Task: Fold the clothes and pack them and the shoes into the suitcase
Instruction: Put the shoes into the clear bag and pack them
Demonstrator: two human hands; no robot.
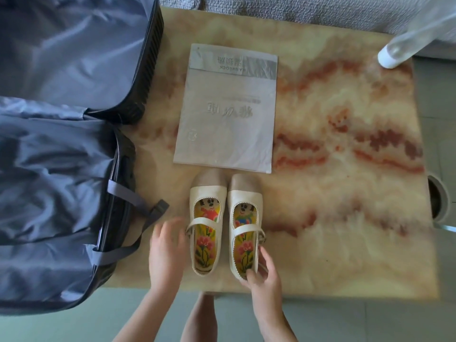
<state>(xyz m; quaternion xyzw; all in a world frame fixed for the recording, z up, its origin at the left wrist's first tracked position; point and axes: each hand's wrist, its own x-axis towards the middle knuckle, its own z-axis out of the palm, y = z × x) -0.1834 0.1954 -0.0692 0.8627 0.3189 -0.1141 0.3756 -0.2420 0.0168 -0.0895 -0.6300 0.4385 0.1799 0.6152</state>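
Two cream strap shoes with bright embroidered insoles stand side by side near the table's front edge, the left shoe point(208, 206) and the right shoe point(244, 208). My right hand point(261, 272) pinches the heel of the right shoe, thumb inside and fingers along its outer side. My left hand point(165, 248) is blurred, fingers spread, just left of the left shoe at its strap; contact is unclear. A flat grey packaged garment bag point(227, 114) lies behind the shoes. The open dark suitcase point(61, 169) with blue lining fills the left.
The marbled orange table point(345, 169) has bare surface to the right of the shoes. A suitcase strap with buckle point(158, 208) hangs onto the table near my left hand. A clear bottle with white cap point(404, 45) lies at the far right corner.
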